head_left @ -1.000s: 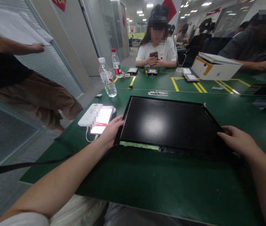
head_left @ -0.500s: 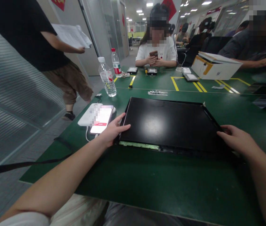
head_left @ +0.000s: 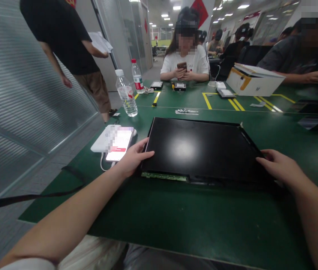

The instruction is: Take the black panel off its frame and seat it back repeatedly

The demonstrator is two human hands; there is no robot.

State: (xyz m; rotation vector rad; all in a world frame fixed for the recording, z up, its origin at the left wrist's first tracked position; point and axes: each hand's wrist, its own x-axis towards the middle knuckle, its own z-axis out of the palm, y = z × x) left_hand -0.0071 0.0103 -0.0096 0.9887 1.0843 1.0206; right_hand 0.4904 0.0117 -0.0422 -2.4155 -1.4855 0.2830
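Green tabletop (head_left: 192, 221) spreads all around the black screen panel (head_left: 198, 150) lying on it. White box (head_left: 256, 82) sits beyond the panel, off to its right! And look, the left hand (head_left: 135, 157) grips the panel's left edge, thumb on top; the right hand (head_left: 278, 167) clasps its right edge. Lit phone (head_left: 121, 144) left of the panel, green circuit strip (head_left: 164, 176) along its near edge.

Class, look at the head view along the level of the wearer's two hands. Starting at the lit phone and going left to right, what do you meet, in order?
Lit phone → left hand → black panel → right hand.
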